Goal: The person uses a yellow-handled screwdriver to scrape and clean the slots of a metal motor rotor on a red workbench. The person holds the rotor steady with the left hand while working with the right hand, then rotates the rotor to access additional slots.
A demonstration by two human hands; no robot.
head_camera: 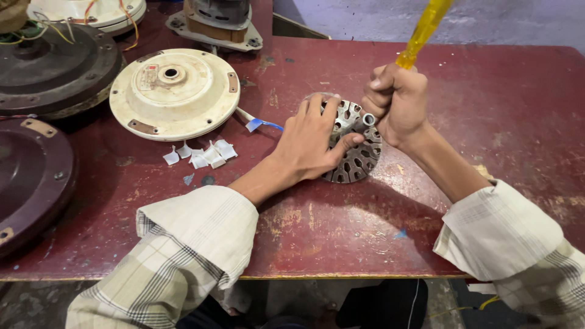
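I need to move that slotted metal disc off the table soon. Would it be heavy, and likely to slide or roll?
The metal disc looks like thick, stacked steel, so probably heavy for its size and stiff. It lies flat on the red table, so rolling seems unlikely. The left hand presses it down while the right hand grips a yellow-handled tool, suggesting it may slide if pushed.

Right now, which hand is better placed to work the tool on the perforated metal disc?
Probably the right hand: it grips the yellow translucent screwdriver handle above the round perforated metal disc, while the left hand lies flat on it.
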